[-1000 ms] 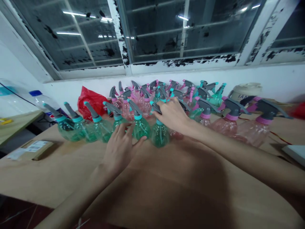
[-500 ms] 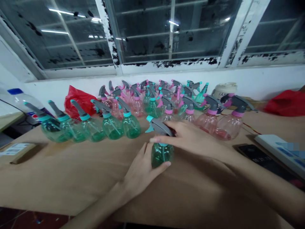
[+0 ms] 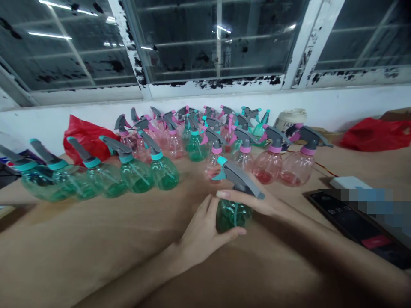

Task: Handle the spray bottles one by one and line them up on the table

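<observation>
A green spray bottle (image 3: 231,214) with a grey and turquoise trigger head stands upright between my hands. My left hand (image 3: 205,229) wraps around its lower body, thumb across the front. My right hand (image 3: 253,199) closes around the neck, just under the spray head, and hides the collar. Left of them stands a slanting row of green spray bottles (image 3: 165,173) with turquoise collars. Just behind my right hand is a row of clear pink spray bottles (image 3: 268,167) with pink collars.
More pink and green bottles (image 3: 195,145) crowd the back by the wall. A red plastic bag (image 3: 86,141) lies at back left, another red bag (image 3: 375,134) at back right. A phone (image 3: 349,222) and a white power strip (image 3: 349,183) lie on the right of the brown table (image 3: 96,244).
The view has shifted right and a little closer. My right hand has moved from over the spray head down around the neck, and the grey head now shows fully.
</observation>
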Available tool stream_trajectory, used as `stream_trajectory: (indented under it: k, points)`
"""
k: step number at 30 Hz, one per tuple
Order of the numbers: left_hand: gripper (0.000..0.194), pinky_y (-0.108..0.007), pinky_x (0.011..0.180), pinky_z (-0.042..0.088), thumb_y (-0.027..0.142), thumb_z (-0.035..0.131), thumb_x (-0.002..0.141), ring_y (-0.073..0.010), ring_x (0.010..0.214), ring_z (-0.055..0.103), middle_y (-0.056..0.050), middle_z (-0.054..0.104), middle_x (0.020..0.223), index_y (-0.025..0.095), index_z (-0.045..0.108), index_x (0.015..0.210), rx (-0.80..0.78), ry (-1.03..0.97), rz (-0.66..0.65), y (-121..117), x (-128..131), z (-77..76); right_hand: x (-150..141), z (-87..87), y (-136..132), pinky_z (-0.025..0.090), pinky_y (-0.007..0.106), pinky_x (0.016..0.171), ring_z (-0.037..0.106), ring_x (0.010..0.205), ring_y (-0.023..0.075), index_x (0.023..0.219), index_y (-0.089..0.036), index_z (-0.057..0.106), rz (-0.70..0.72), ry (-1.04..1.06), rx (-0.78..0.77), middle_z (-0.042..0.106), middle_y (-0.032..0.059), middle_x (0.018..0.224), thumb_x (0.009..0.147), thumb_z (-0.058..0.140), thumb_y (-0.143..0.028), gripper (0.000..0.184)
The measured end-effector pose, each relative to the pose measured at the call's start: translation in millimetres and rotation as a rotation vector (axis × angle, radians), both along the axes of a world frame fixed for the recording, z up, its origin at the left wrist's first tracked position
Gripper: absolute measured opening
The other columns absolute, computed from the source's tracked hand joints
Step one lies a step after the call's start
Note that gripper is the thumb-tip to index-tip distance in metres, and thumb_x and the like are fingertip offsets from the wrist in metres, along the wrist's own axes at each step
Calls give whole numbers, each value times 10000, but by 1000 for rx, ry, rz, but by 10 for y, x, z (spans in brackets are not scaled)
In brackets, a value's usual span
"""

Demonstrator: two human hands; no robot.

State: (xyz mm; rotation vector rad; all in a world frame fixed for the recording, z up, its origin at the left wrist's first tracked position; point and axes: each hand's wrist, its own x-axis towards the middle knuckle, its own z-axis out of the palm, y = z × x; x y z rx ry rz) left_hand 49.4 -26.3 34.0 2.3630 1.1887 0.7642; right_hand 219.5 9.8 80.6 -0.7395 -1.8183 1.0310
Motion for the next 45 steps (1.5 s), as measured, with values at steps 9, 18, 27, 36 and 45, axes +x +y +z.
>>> stream_trajectory:
  k: [9, 18, 27, 36, 45]
  points:
    - [925, -519, 1061, 327, 676, 657, 738, -347, 1297, 404, -167, 447, 1396, 187, 278, 1426, 56, 112, -49, 302, -100, -111, -42, -90, 195, 497, 387, 874, 644, 905, 193, 1028, -240, 647, -118, 82, 108, 685, 27, 1030, 808, 595, -203, 229]
    - [1051, -521, 1138, 104, 758, 553, 753, -313, 1418, 181, -181, 250, 1529, 133, 160, 1501, 105, 454, -107, 461, -499, -242, -80, -101, 284, 520, 379, 821, 647, 872, 191, 1064, -269, 619, -98, 108, 107, 675, 26, 1063, 759, 552, -144, 336]
    - [928, -536, 1127, 141, 702, 527, 818, -324, 1418, 171, -152, 248, 1535, 181, 188, 1507, 144, 461, -121, 468, -545, -286, -67, -102, 292, 496, 337, 730, 622, 785, 176, 969, -248, 633, -162, 37, 148, 658, 6, 891, 824, 589, -237, 151]
    - [882, -552, 1117, 186, 661, 547, 831, -342, 1406, 206, -175, 277, 1520, 136, 264, 1482, 172, 462, -115, 468, -566, -290, -78, -33, 240, 426, 301, 599, 538, 630, 129, 767, -218, 564, -214, -18, 113, 547, -30, 691, 865, 580, -411, 216]
    - [854, -538, 1124, 180, 644, 524, 857, -319, 1414, 193, -153, 258, 1531, 151, 237, 1491, 165, 472, -127, 458, -557, -257, -57, -89, 275, 486, 391, 952, 616, 1088, 211, 1076, -271, 643, -92, 84, 17, 665, 35, 1156, 835, 624, -279, 242]
